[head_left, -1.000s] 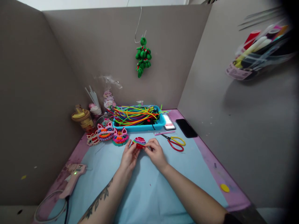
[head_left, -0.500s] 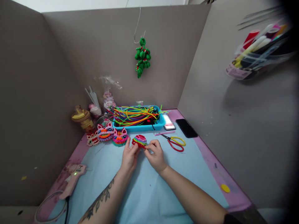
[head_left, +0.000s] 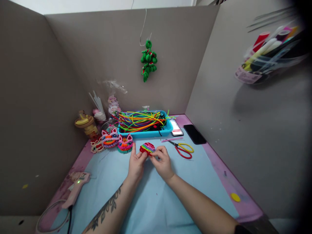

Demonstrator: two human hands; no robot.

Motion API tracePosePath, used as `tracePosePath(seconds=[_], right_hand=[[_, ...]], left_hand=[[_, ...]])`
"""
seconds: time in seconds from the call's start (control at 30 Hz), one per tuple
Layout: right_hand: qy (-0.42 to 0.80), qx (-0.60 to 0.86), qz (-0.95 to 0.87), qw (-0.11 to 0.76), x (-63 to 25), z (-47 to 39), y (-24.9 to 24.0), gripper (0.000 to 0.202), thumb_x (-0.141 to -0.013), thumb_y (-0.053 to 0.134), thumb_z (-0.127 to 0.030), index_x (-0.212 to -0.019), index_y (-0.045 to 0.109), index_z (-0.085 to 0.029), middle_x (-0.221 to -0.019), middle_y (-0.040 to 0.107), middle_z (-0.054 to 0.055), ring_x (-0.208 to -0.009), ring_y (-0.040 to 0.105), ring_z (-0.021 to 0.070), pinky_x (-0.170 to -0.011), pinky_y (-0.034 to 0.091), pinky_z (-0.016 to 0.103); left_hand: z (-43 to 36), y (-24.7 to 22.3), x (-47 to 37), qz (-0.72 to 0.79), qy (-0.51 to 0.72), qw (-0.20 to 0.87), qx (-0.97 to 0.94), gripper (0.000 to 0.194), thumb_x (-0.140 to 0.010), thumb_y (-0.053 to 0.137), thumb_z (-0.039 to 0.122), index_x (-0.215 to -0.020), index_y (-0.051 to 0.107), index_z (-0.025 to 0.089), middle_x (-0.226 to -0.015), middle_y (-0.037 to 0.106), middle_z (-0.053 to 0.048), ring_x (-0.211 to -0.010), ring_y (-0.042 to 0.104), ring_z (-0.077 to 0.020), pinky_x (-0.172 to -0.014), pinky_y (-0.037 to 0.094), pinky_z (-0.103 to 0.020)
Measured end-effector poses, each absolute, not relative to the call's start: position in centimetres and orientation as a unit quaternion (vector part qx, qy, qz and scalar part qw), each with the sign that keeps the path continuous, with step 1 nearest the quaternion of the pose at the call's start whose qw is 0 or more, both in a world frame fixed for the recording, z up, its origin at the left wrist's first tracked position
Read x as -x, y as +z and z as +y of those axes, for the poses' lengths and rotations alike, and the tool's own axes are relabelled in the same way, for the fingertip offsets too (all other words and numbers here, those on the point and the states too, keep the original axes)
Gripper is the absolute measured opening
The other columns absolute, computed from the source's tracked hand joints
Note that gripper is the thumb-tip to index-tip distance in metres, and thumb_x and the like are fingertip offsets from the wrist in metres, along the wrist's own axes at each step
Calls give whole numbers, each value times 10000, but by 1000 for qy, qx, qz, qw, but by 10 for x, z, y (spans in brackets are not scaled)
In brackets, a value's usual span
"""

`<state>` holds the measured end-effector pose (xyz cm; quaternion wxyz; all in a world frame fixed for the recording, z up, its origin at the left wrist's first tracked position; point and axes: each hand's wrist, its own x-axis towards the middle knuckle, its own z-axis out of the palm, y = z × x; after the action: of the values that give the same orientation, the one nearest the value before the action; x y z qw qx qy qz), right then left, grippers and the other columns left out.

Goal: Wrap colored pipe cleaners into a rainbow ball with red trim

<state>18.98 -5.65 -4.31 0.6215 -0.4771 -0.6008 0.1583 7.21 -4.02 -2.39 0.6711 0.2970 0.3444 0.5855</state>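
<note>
Between my hands is a small rounded craft piece (head_left: 147, 148), striped in rainbow colours with a red edge, apparently made of fuzzy pipe cleaners. My left hand (head_left: 136, 163) pinches its lower left edge between thumb and fingers, with the index finger raised. My right hand (head_left: 162, 161) is closed at its lower right edge, thumb and fingertip pinched together on the red part. Just left of my left hand sits a pink, cat-eared craft head (head_left: 125, 143). Scissors (head_left: 184, 150) with red and yellow handles lie open to the right of my right hand.
A blue tray (head_left: 146, 134) full of colourful pipe cleaners stands at the back. A black phone (head_left: 194, 134) lies right of it. A pink glue gun (head_left: 77, 188), its green light lit, rests at left with its cable. Grey partitions (head_left: 117, 48) enclose the table.
The striped piece has shifted slightly right and turned a little in my fingers. My left hand has moved slightly right with it; my right hand stays nearly in place.
</note>
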Motion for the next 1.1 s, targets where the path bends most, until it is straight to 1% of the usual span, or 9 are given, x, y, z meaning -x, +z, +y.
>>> tracePosePath(seconds=[0.23, 0.33, 0.47, 0.6, 0.73, 0.77, 0.83, 0.93, 1.1], right_hand=[[122, 506, -638, 568, -193, -58, -41, 68, -792, 619, -205, -859, 624, -206, -892, 493, 50, -868, 539, 193, -790, 477, 338], [97, 518, -644, 555, -194, -60, -40, 30, -814, 595, -213, -787, 606, -206, -836, 516, 47, -837, 536, 198, -779, 462, 346], [134, 518, -619, 576, -192, -59, -42, 153, -825, 594, -223, -675, 566, -205, -766, 519, 24, -770, 534, 182, -717, 451, 321], [158, 511, -593, 602, -190, -56, -45, 178, -832, 591, -232, -658, 564, -208, -764, 524, 19, -773, 543, 177, -719, 454, 314], [124, 519, -617, 578, -192, -56, -43, 34, -804, 630, -241, -794, 631, -209, -818, 554, 41, -822, 552, 195, -758, 462, 328], [118, 522, -622, 572, -192, -57, -42, 65, -796, 638, -243, -849, 638, -205, -834, 567, 48, -825, 554, 198, -758, 464, 328], [120, 523, -630, 561, -193, -58, -40, 83, -803, 621, -241, -875, 634, -200, -814, 596, 46, -785, 560, 192, -733, 464, 317], [158, 526, -631, 548, -193, -60, -39, 91, -843, 558, -237, -776, 611, -203, -696, 613, 14, -655, 556, 160, -652, 448, 280], [227, 526, -596, 563, -192, -60, -43, 130, -861, 538, -283, -779, 596, -200, -679, 620, 2, -615, 558, 144, -599, 432, 249]], left_hand=[[-41, -21, -69, 402, 577, 605, -373, 1093, -661, 774, 216, -1490, 61, 202, -714, 713, -9, -635, 655, -128, -667, 476, -222], [-43, -19, -68, 407, 574, 595, -389, 1076, -665, 766, 220, -1490, 75, 222, -731, 722, -18, -655, 672, -145, -680, 486, -238], [-44, -20, -71, 395, 569, 615, -375, 1094, -656, 777, 227, -1490, 69, 213, -765, 733, -37, -686, 682, -153, -718, 489, -254], [-43, -26, -74, 371, 570, 642, -356, 1074, -667, 769, 226, -1488, 77, 193, -736, 726, -26, -679, 678, -150, -735, 489, -269], [-41, -29, -72, 391, 568, 625, -366, 1035, -677, 758, 215, -1482, 108, 176, -714, 715, -19, -663, 668, -141, -710, 486, -256], [-40, -29, -71, 404, 568, 611, -375, 1022, -679, 755, 216, -1481, 122, 176, -712, 714, -18, -656, 664, -139, -695, 485, -249], [-39, -28, -69, 425, 565, 586, -395, 992, -681, 749, 219, -1476, 155, 188, -710, 711, -13, -644, 658, -137, -667, 483, -239], [-39, -27, -68, 436, 564, 569, -410, 973, -679, 746, 218, -1472, 182, 205, -697, 704, 1, -641, 656, -135, -648, 482, -228], [-40, -28, -69, 409, 567, 601, -387, 1007, -689, 753, 237, -1480, 131, 202, -777, 724, -33, -705, 674, -147, -732, 491, -265]])
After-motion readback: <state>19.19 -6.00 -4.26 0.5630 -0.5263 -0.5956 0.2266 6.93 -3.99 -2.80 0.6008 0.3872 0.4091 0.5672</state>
